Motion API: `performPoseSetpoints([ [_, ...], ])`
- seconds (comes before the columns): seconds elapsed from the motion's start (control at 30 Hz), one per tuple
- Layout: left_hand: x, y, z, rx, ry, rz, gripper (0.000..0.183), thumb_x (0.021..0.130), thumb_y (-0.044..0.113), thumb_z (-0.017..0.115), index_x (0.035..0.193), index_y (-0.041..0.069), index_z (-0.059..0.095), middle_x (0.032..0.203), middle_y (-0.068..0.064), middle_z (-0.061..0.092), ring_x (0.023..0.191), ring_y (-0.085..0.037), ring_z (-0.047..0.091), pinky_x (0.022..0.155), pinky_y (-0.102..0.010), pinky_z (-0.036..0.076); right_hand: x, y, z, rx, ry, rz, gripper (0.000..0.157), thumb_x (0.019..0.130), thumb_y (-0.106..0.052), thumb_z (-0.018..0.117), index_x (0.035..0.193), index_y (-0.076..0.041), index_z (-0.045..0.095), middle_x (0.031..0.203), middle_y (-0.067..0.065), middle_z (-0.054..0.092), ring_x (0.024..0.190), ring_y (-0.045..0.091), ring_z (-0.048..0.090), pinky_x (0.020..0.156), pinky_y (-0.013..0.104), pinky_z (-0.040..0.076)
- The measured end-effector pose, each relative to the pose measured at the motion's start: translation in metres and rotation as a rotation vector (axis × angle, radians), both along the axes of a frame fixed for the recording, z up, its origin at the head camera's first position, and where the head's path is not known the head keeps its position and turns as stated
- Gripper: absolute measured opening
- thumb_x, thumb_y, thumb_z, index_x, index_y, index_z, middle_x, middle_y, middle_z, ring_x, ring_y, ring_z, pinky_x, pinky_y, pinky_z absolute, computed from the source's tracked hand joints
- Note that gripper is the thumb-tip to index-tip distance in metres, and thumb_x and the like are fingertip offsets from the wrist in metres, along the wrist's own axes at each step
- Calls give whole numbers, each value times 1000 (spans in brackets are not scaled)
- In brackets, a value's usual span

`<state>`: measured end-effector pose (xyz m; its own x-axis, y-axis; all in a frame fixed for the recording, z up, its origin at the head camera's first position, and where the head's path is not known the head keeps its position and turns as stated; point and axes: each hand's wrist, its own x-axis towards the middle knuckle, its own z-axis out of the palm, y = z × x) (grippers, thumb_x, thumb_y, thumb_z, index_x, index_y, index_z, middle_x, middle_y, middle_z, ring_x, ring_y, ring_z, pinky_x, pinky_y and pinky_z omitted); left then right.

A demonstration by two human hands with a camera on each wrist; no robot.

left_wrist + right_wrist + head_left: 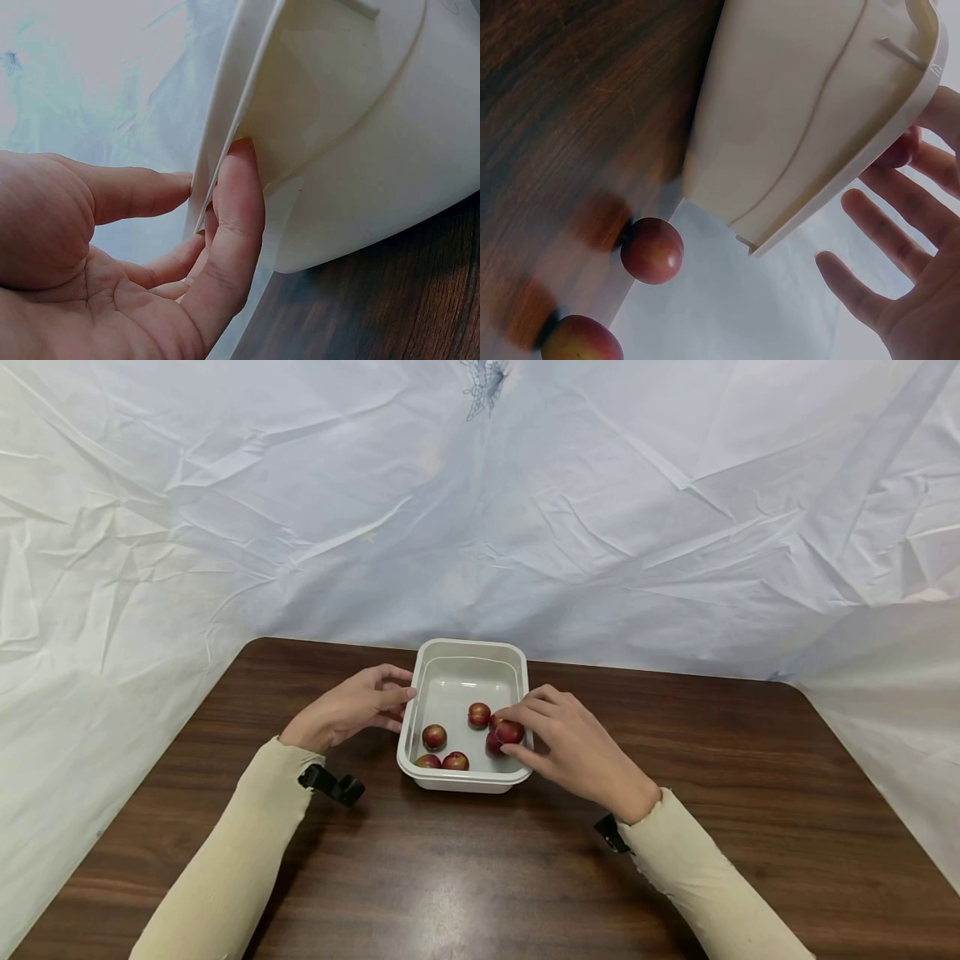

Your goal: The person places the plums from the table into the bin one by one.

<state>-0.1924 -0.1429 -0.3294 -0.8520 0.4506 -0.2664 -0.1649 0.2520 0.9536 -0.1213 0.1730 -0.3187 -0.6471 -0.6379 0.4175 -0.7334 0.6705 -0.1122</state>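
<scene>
A white plastic box (465,783) stands on the table with several red plums (434,737) lying in its nearer half. My left hand (352,706) holds the box's left rim, thumb on the outer lip and a finger (232,217) bent up under it. Over the box's right side, my right hand (573,747) pinches a dark red plum (511,732) between thumb and fingers. The right wrist view shows this plum (901,149) partly behind the rim, with the other fingers spread.
Two more plums, one red (652,251) and one yellowish-red (581,341), rest on the dark wood table (450,868) outside the box in the right wrist view; the head view does not show them. A white sheet (465,552) hangs behind the table.
</scene>
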Motion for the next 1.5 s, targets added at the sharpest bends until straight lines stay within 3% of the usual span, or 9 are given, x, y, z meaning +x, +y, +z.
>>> performPoseSetpoints([
  [0.6, 0, 0, -2, 6, 3, -7, 49, 107, 18, 54, 147, -4, 36, 127, -23, 62, 94, -18, 67, 82, -33, 61, -1, 5, 5, -30, 1, -11, 30, 90, -29, 81, 117, -20, 74, 108, -6, 75, 111, 18, 58, 94, 40, 50],
  [0.87, 1, 0, 0, -12, 5, 0, 48, 107, 18, 54, 148, -2, 36, 133, -27, 59, 96, -18, 68, 83, -34, 61, -4, 12, 10, -26, 0, -48, 34, 92, -29, 78, 122, -13, 73, 110, 1, 75, 110, 21, 59, 95, 42, 51],
  [1.5, -1, 0, -3, -8, 4, -6, 49, 107, 19, 54, 148, -2, 36, 132, -26, 59, 95, -19, 67, 82, -34, 61, -16, 31, 9, -62, -32, -158, 39, 91, -28, 79, 125, -11, 70, 121, 5, 72, 116, 24, 58, 100, 49, 50],
])
